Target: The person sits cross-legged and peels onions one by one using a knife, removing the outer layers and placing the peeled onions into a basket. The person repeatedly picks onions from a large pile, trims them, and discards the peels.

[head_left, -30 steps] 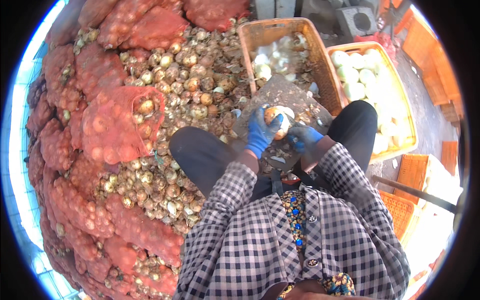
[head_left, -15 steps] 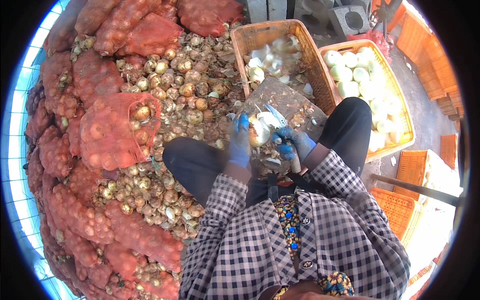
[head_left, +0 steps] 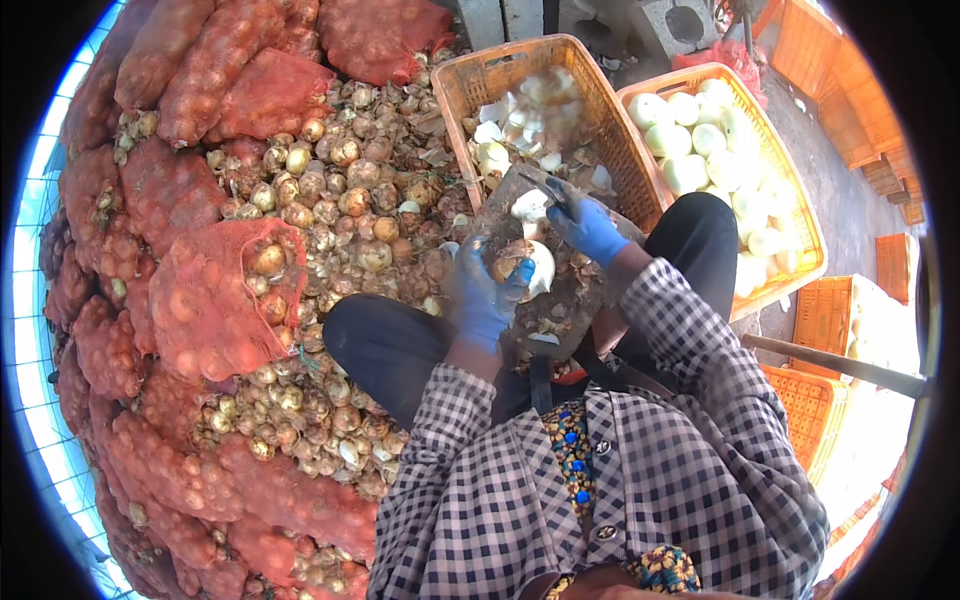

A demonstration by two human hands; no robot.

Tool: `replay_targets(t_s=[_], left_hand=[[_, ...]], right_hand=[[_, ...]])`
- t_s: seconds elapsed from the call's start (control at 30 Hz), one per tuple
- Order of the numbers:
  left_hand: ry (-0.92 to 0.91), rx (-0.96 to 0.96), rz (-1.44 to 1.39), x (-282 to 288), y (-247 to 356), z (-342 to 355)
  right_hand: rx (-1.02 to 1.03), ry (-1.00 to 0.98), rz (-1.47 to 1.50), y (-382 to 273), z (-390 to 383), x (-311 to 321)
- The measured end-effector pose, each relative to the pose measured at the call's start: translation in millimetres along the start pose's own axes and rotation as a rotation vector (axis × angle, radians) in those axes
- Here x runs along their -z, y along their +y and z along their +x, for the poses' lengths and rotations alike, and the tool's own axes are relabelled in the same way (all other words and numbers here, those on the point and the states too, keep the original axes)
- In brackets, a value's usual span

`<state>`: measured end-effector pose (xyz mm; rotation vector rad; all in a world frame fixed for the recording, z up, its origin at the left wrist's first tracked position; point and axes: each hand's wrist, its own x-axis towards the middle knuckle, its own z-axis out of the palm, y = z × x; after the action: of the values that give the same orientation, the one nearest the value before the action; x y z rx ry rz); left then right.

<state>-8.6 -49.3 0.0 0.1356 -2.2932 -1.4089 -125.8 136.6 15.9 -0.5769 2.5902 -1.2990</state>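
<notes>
Onion [head_left: 541, 264], part brown-skinned and part bare white, is held above a grey-brown board, between a person's bent knees. Nearest to us is the black-and-white checked coat [head_left: 460, 500], with a patterned, blue-buttoned shirt [head_left: 570, 460] at its opening and dark trousers [head_left: 385, 345] spread to either side. We see the left hand [head_left: 485, 295], in a blue glove, with its fingers clamped on the onion from the left. The right hand [head_left: 588, 232], gloved in blue too, is raised just beyond the onion and to its right, its fingers bent; we cannot tell whether they are closed on anything.

White peel [head_left: 530, 206] lies near those fingers on the board [head_left: 500, 212], which reaches to an orange crate [head_left: 618, 125] holding peel and scraps. Just beside it, to the right, we see a second crate [head_left: 790, 288] filled with pale, peeled onions [head_left: 688, 140]. To the left, brown onions [head_left: 350, 190] lie in a loose heap, and a red net sack [head_left: 215, 300] gapes toward them with onions at its mouth. Farther off, we see more full sacks [head_left: 220, 75], grey blocks [head_left: 680, 25] and, at upper right, stacked orange crates [head_left: 830, 80].
</notes>
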Motion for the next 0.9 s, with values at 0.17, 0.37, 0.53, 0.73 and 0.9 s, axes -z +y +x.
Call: replay_targets(t_s=[0.17, 0.37, 0.53, 0.73, 0.9], left_hand=[[-0.002, 0.499, -0.364, 2.2, -2.2, -28.5], [-0.006, 0.274, -0.116, 8.9, 30.8, -17.2], [0.038, 0.263, -0.324, -1.7, 33.9, -20.0], [-0.114, 0.289, 0.012, 6.2, 35.1, -21.4], [-0.113, 0.426, -0.059, -6.5, 2.3, -35.5]], right_hand=[[-0.306, -0.239, 0.842, -50.9, -86.1, -19.8], [0.028, -0.177, 0.264, -40.9, -97.8, -6.5], [0.106, -0.257, -0.162, -47.9, -95.7, 9.2], [0.094, -0.358, -0.258, -55.1, -88.8, 16.3], [0.099, -0.473, -0.267, -40.2, -70.0, 0.4]])
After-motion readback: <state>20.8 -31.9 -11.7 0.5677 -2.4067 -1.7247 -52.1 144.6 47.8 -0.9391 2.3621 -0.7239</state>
